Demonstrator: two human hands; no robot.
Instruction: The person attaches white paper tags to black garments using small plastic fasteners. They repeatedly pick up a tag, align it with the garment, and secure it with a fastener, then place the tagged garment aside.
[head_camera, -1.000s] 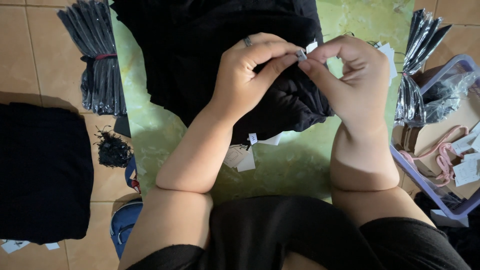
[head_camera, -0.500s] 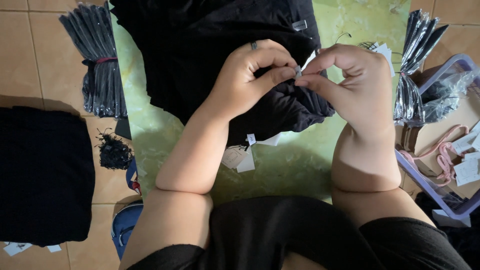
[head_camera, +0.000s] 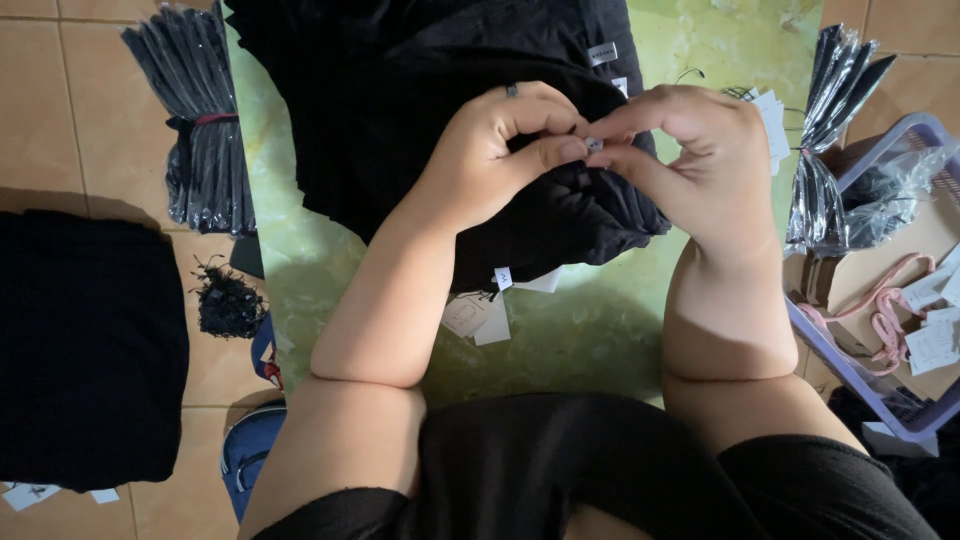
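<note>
Head view: left hand (head_camera: 490, 160) and right hand (head_camera: 690, 160) meet over the folded black garment (head_camera: 420, 90), fingers pinched narrowly on a small white tag (head_camera: 593, 144). Judged step: fixing the tag; the next move calls for a steady pinch.

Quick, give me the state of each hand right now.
Left hand: closed, fingertips pinching a small white tag above the black garment.
Right hand: closed, pinching the same tag from the other side.
</note>
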